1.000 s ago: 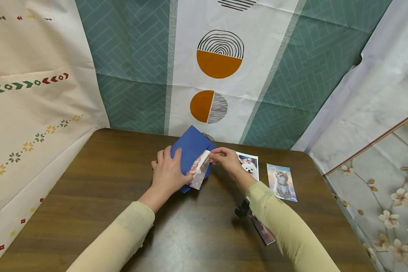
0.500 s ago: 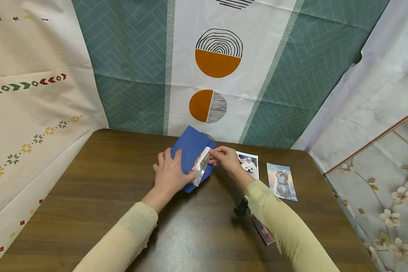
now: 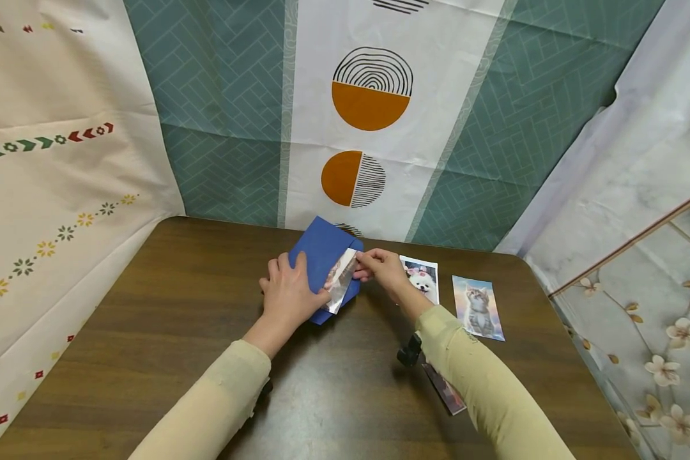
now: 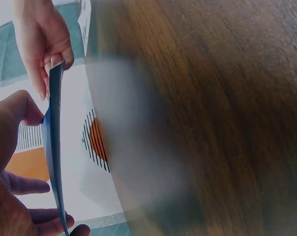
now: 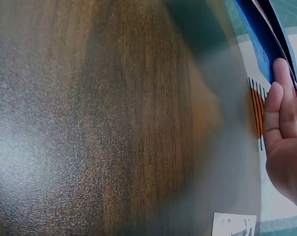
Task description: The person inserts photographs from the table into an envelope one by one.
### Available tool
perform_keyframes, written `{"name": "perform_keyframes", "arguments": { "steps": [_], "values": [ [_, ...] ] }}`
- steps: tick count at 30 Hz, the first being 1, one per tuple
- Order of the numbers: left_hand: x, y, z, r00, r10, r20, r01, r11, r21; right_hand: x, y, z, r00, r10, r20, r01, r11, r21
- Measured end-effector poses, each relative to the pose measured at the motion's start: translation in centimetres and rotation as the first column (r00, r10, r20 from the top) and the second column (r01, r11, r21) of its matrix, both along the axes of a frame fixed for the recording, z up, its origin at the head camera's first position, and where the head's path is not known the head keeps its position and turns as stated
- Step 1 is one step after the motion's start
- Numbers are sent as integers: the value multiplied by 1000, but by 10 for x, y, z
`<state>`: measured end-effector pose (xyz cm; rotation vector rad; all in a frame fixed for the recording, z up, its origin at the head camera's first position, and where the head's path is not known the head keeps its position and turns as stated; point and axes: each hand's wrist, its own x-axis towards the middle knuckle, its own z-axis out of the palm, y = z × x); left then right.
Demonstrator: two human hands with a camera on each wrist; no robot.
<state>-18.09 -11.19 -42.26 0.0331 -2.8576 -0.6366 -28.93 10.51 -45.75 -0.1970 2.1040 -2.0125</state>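
Observation:
A blue envelope (image 3: 321, 246) is held up over the table, tilted, by my left hand (image 3: 287, 291). The left fingers spread over its back while the thumb presses its lower near side; the left wrist view shows the envelope (image 4: 54, 142) edge-on between thumb and fingers. A glossy photo print (image 3: 340, 284) sits partly inside the envelope's opening. At the photo's upper right corner, my right hand (image 3: 381, 268) pinches it between thumb and index finger. In the right wrist view the envelope (image 5: 258, 42) gapes around the photo, with the right fingers (image 5: 282, 73) at its mouth.
Right of the hands lie a white-dog photo (image 3: 423, 281) and a kitten photo (image 3: 477, 310). Another photo (image 3: 451, 397) is partly hidden under the right forearm. Behind the brown wooden table (image 3: 207, 268) hangs a patterned cloth (image 3: 224, 128).
The envelope has shifted slightly left, and the photo's lower end has moved up a little along its opening. Both hands keep their holds.

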Motion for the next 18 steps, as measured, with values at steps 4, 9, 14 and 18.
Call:
{"name": "perform_keyframes", "arguments": {
  "steps": [4, 9, 14, 18],
  "values": [
    [-2, 0, 1, 1000, 1, 4, -1, 1000, -7, 0, 2, -1, 1000, 6, 10, -6, 1000, -10],
    [-4, 1, 2, 1000, 6, 22, -5, 1000, -11, 0, 3, -1, 999, 29, 18, -28, 999, -19],
    [-6, 1, 1, 999, -1, 33, 2, 1000, -10, 1, 3, -2, 999, 47, 16, -47, 998, -31],
    [-6, 2, 1, 999, -10, 33, 10, 1000, 0, 0, 3, -2, 999, 43, 19, -43, 998, -37]
  ]
}}
